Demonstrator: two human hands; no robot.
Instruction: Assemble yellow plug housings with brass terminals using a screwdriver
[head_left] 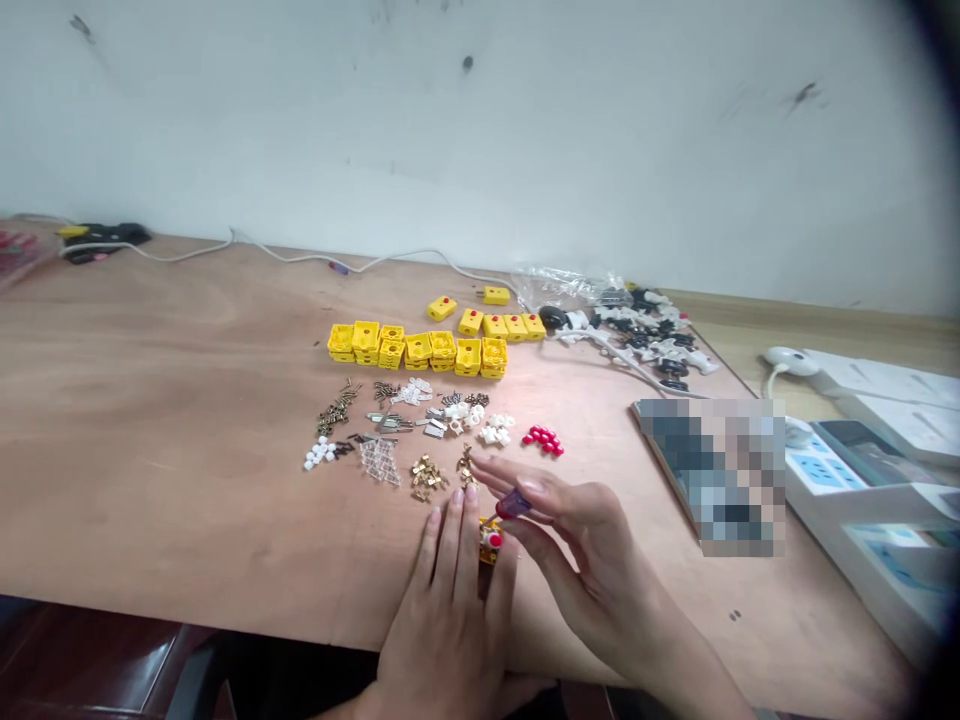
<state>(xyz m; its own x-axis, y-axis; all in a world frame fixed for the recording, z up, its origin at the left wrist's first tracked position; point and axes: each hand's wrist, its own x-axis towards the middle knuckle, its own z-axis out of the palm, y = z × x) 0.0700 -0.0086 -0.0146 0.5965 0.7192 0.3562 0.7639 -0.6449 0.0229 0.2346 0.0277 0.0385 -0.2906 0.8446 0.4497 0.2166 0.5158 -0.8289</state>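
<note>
My left hand (452,590) rests near the table's front edge with its fingers stretched forward around a small yellow housing (489,541) that has a red button. My right hand (581,545) hovers just right of it, thumb and fingers pinched on a small purple tool (515,502) whose tip points down at the housing. Ahead lie small piles: brass clips (427,478), clear parts (381,460), white pieces (320,452), screws (336,408), red caps (544,439). A row of open yellow housings (420,349) stands behind them.
Closed yellow plugs (501,324) and a heap of black and white parts by a plastic bag (637,325) lie at the back right. A blurred card (712,470) and white power strips (847,470) sit right. A white cable (300,258) runs along the wall.
</note>
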